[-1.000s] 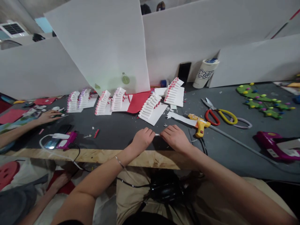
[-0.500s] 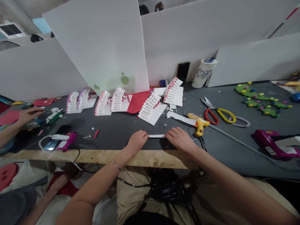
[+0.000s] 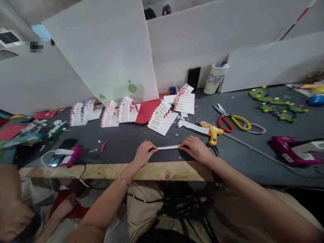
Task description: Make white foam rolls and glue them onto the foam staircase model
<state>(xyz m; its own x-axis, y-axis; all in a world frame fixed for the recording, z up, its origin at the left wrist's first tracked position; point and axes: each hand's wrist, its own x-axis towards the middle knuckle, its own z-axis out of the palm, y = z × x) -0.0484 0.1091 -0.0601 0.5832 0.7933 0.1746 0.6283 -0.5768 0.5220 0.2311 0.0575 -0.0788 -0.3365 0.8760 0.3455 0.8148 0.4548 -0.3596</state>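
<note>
A thin white strip (image 3: pixel 168 147), apparently paper or foam, stretches just above the front of the dark tabletop. My left hand (image 3: pixel 145 153) pinches its left end between thumb and fingers. Its right end is pinched by my right hand (image 3: pixel 194 147). Beyond my right hand lies a yellow glue gun (image 3: pixel 214 133), with a wider white strip (image 3: pixel 193 127) reaching left from it. Behind my hands stands a white stepped piece (image 3: pixel 159 115) on a white card. Similar pieces with pink and red tips (image 3: pixel 109 114) stand in a row to the left.
Scissors with red and yellow handles (image 3: pixel 233 122) lie at right, near green felt shapes (image 3: pixel 275 101) with coloured balls. A white cup (image 3: pixel 216 78) and a phone (image 3: pixel 193 78) stand at the back. Purple power sockets (image 3: pixel 291 150) sit at right. A co-worker's arms (image 3: pixel 15 206) are at left.
My hands have moved slightly apart, so more of the white strip shows between them. The co-worker's hand has drawn back from the table at left. The view has shifted a little.
</note>
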